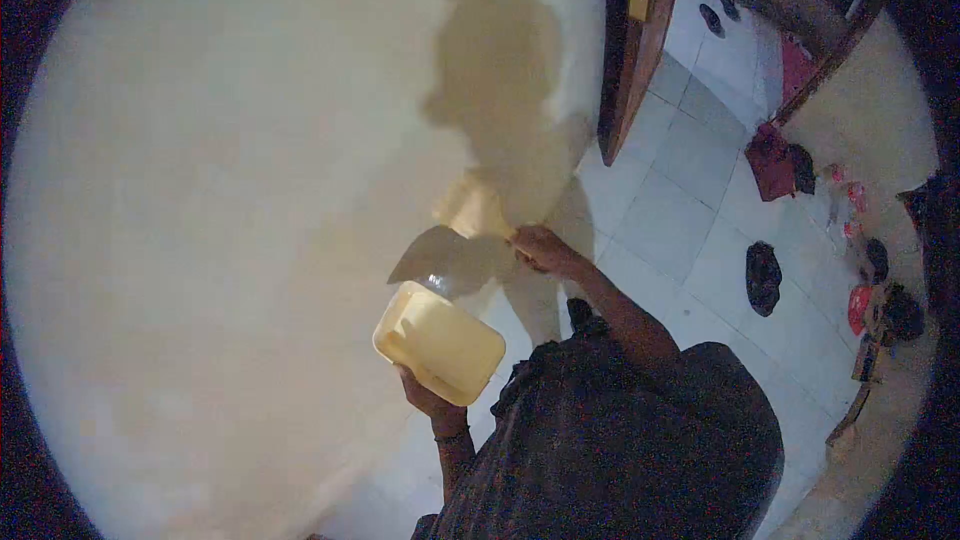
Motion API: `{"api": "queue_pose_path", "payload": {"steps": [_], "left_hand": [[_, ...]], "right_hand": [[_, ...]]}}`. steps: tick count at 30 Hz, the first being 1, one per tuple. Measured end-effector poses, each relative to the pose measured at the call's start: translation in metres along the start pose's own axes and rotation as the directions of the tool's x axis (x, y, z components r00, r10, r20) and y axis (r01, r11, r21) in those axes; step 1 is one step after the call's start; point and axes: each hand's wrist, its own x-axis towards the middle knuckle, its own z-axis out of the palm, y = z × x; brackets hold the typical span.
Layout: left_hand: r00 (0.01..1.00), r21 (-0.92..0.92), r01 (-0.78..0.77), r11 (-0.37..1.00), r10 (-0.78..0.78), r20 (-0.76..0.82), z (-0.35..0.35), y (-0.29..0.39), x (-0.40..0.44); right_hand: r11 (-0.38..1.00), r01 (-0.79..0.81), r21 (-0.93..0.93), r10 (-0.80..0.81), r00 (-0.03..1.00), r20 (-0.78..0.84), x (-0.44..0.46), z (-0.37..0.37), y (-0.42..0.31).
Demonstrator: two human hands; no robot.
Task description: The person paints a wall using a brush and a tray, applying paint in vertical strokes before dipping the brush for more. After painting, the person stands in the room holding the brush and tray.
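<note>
My left hand [425, 396] grips a cream rectangular tub [450, 345] from below, near its lower left corner. The tub is tilted, and its inside faces the camera. Above it, my right hand [537, 248] is closed round the narrow end of a pale, wide-bladed tool [474, 207]. The tool's blade lies close to the cream wall [220, 190]; whether it touches cannot be told. A dark grey patch [440, 258] shows between the tub and the tool.
A brown wooden door edge [635, 60] stands at the upper right. On the tiled floor [650, 210] lie a black item [763, 278], a maroon cloth [770, 162] and several small objects along the right wall. My shadow falls on the wall.
</note>
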Motion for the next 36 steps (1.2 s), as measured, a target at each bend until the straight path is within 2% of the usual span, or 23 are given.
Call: {"api": "queue_pose_path", "payload": {"steps": [2, 3, 4, 5, 6, 8, 9, 11, 15, 17, 18, 19, 20, 21, 23, 26, 27, 29, 30, 32, 33, 35, 36], "left_hand": [[0.998, -0.09, 0.05, 0.995, -0.053, -0.032, 0.004, 0.002, -0.001], [0.998, -0.088, 0.051, 0.995, -0.054, -0.034, 0.004, 0.003, -0.002], [0.998, -0.098, 0.059, 0.993, -0.059, -0.001, 0.005, 0.003, -0.003], [0.997, -0.105, 0.068, 0.992, -0.065, 0.032, 0.008, 0.004, -0.003], [0.997, -0.102, 0.071, 0.992, -0.069, 0.028, 0.008, 0.004, -0.003], [0.994, -0.141, 0.1, 0.985, -0.105, -0.031, 0.015, 0.005, -0.005], [0.994, -0.137, 0.102, 0.985, -0.108, -0.035, 0.016, 0.005, -0.005], [0.996, -0.006, 0.045, 0.999, -0.046, -0.078, 0.017, 0.003, -0.002], [0.992, -0.036, 0.076, 0.996, -0.079, -0.096, 0.022, 0.007, -0.005], [0.997, 0.034, 0.065, 0.997, -0.063, -0.052, 0.014, 0.006, -0.002], [0.997, 0.027, 0.072, 0.997, -0.071, -0.033, 0.018, 0.007, -0.002], [0.995, -0.009, 0.095, 0.995, -0.095, 0.021, 0.025, 0.009, 0.0], [0.99, -0.042, 0.121, 0.992, -0.118, 0.071, 0.028, 0.011, 0.001], [0.989, -0.046, 0.13, 0.99, -0.126, 0.083, 0.031, 0.014, 0.001], [0.989, 0.042, 0.11, 0.993, -0.113, 0.091, 0.031, 0.018, 0.0], [0.978, 0.079, 0.198, 0.977, -0.203, 0.058, 0.022, 0.013, 0.008], [0.976, 0.069, 0.203, 0.977, -0.207, 0.072, 0.026, 0.014, 0.003], [0.982, 0.259, 0.178, 0.949, -0.189, 0.017, 0.042, 0.014, -0.005], [0.983, 0.25, 0.166, 0.954, -0.179, 0.03, 0.044, 0.012, -0.006], [0.964, 0.045, 0.254, 0.966, -0.256, 0.075, 0.047, 0.007, -0.011], [0.967, 0.039, 0.243, 0.969, -0.245, 0.075, 0.054, 0.006, -0.005], [0.954, -0.033, 0.266, 0.963, -0.258, 0.149, 0.068, -0.001, -0.009], [0.958, -0.055, 0.256, 0.965, -0.247, 0.143, 0.053, 0.007, 0.001]], "right_hand": [[0.984, -0.058, -0.169, 0.042, 0.994, -0.099, 0.006, -0.005, 0.036], [0.984, -0.06, -0.167, 0.044, 0.994, -0.099, 0.009, -0.01, 0.053], [0.908, 0.073, -0.412, -0.107, 0.992, -0.061, 0.014, -0.017, 0.068], [0.758, 0.199, -0.621, -0.243, 0.97, 0.014, 0.019, -0.025, 0.079], [0.761, 0.194, -0.619, -0.238, 0.971, 0.011, 0.025, -0.032, 0.09], [0.892, -0.09, -0.444, -0.005, 0.978, -0.208, 0.033, -0.045, 0.1], [0.893, -0.094, -0.439, 0.0, 0.978, -0.208, 0.038, -0.05, 0.1], [0.93, -0.053, -0.363, -0.026, 0.977, -0.21, 0.049, -0.062, 0.099], [0.957, -0.059, -0.285, -0.006, 0.975, -0.221, 0.033, -0.031, 0.021], [0.987, -0.161, 0.021, 0.159, 0.939, -0.304, 0.002, -0.005, -0.039], [0.989, -0.149, 0.016, 0.147, 0.936, -0.321, -0.01, -0.003, -0.052], [0.986, 0.033, -0.165, -0.075, 0.963, -0.258, -0.018, -0.001, -0.061], [0.92, 0.214, -0.328, -0.276, 0.948, -0.157, -0.027, 0.003, -0.071], [0.917, 0.215, -0.335, -0.283, 0.944, -0.168, -0.037, 0.006, -0.089], [0.981, 0.191, 0.044, -0.181, 0.967, -0.181, -0.056, 0.014, -0.127], [0.94, 0.34, -0.016, -0.334, 0.914, -0.23, -0.063, 0.019, -0.178], [0.938, 0.345, -0.031, -0.343, 0.909, -0.236, -0.071, 0.02, -0.194], [0.922, 0.349, 0.167, -0.294, 0.912, -0.285, -0.084, 0.02, -0.231], [0.919, 0.362, 0.157, -0.31, 0.909, -0.279, -0.088, 0.02, -0.245], [0.869, 0.453, 0.199, -0.392, 0.876, -0.28, -0.091, 0.015, -0.271], [0.851, 0.456, 0.262, -0.391, 0.882, -0.264, -0.077, 0.009, -0.285], [0.843, 0.476, 0.252, -0.433, 0.877, -0.207, -0.073, -0.002, -0.307], [0.84, 0.488, 0.237, -0.462, 0.872, -0.159, -0.059, 0.019, -0.309]]}}
